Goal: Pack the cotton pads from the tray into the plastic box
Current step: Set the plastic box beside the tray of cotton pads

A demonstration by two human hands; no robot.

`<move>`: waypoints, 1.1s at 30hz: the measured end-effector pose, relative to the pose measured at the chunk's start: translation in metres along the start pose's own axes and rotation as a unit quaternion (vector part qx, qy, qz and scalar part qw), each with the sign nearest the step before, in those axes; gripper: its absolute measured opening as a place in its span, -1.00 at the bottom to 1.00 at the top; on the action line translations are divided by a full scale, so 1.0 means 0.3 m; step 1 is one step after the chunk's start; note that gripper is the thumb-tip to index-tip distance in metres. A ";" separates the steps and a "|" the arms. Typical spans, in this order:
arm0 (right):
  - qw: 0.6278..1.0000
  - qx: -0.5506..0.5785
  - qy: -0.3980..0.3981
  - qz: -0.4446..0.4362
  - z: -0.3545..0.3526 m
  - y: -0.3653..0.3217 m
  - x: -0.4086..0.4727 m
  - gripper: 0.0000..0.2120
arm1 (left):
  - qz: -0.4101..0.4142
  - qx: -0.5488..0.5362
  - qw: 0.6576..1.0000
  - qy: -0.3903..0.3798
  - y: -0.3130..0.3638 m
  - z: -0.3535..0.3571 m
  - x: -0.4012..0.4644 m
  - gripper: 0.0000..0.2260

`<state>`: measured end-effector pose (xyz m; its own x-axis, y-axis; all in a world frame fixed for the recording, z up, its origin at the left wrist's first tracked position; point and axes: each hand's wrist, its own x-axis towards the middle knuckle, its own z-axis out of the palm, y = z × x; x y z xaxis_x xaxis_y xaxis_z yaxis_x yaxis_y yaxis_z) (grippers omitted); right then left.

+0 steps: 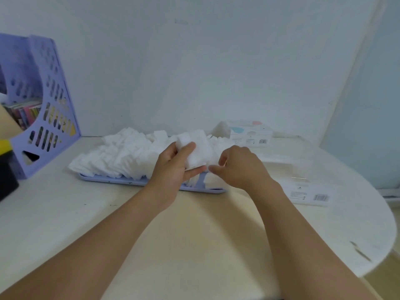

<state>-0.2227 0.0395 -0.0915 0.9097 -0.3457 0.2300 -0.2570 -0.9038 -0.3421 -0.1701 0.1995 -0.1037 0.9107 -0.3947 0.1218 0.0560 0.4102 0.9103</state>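
Note:
A lavender tray (112, 180) lies across the middle of the table, heaped with several white cotton pads (121, 154). My left hand (173, 167) grips a thick stack of pads (198, 148) above the tray's right part, thumb across its front. Right beside it, my right hand (240, 167) hovers over the tray's right end with fingers curled; whether it pinches a pad is hidden. A clear plastic box (287, 167) sits to the right of the tray, hard to make out. A labelled clear lid or box part (309, 194) lies nearer, at the right.
A purple magazine rack (45, 105) with books stands at the back left. A dark object with a yellow top (6, 167) sits at the left edge. A white printed carton (249, 133) stands against the wall behind the tray. The table's rounded edge curves at the right.

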 end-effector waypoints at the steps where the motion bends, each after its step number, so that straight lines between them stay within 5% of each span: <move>1: 0.999 -0.022 -0.023 0.003 0.001 0.002 0.000 -0.66 | -0.010 -0.009 1.000 -0.007 -0.003 0.002 0.001 -0.83; 9: 0.993 -0.048 -0.103 -0.002 -0.009 0.014 0.003 -0.67 | -0.026 0.001 0.998 -0.065 -0.017 -0.013 -0.003 -0.73; 12: 0.995 0.054 -0.086 -0.021 -0.015 0.017 0.003 -0.79 | -0.036 -0.012 0.998 -0.054 -0.015 -0.011 -0.001 -0.75; 15: 0.977 0.209 0.025 -0.008 -0.064 0.014 0.004 -0.87 | -0.045 -0.047 0.998 -0.019 -0.009 -0.009 0.000 -0.80; 17: 0.897 0.439 0.037 0.034 -0.112 0.007 -0.005 -0.93 | -0.050 -0.055 0.997 0.004 0.000 -0.012 0.004 -0.81; 19: 0.752 0.656 -0.050 0.032 -0.143 -0.008 -0.024 -0.85 | -0.051 -0.048 0.997 0.010 0.004 -0.011 0.005 -0.84; 21: 0.691 0.713 -0.116 0.012 -0.145 -0.029 -0.041 -0.84 | -0.044 -0.025 0.999 0.000 0.003 -0.005 -0.002 -0.83; 25: 0.735 0.664 -0.137 0.004 -0.109 -0.066 -0.043 -0.84 | -0.017 0.016 1.000 -0.021 -0.003 0.001 -0.017 -0.76; 33: 0.722 0.678 -0.128 0.055 -0.088 -0.034 -0.020 -0.76 | -0.055 -0.091 0.994 -0.014 0.028 0.020 -0.014 -0.69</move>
<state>-0.2342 0.0440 -0.0652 0.9831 -0.1823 0.0173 0.0659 0.2636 -0.9624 -0.1759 0.1997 -0.0943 0.8832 -0.4674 0.0381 0.2304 0.5034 0.8328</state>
